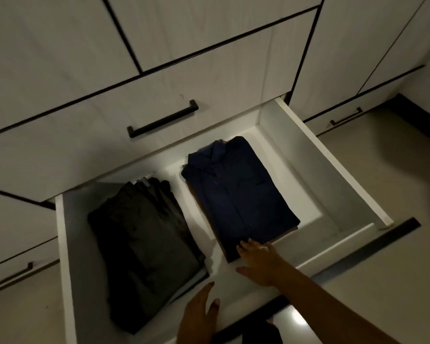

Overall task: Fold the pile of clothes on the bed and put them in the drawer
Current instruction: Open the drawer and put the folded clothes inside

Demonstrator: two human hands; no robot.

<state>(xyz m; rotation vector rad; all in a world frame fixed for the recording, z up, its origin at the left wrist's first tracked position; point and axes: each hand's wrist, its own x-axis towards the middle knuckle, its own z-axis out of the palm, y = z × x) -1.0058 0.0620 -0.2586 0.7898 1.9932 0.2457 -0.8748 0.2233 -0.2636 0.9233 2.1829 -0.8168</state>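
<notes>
1. Right hand (258, 263): fingers spread and laid flat, fingertips on the near edge of the folded navy shirt (238, 192). It's not pinching anything, just resting there.
2. Left hand (199, 316): fingers straight and loose, holding nothing, over the near front part of the drawer (333, 170). Can't tell if it's actually touching.
3. The navy shirt lies collar-away in the right half of the pulled-out white drawer, on top of other folded layers.
4. Just beside it on the left, with a gap between, there's a dark grey folded stack (144, 244).
5. Above the drawer is a closed pale drawer front with a black bar handle (163, 121).
6. Pretty dim lighting overall.
</notes>
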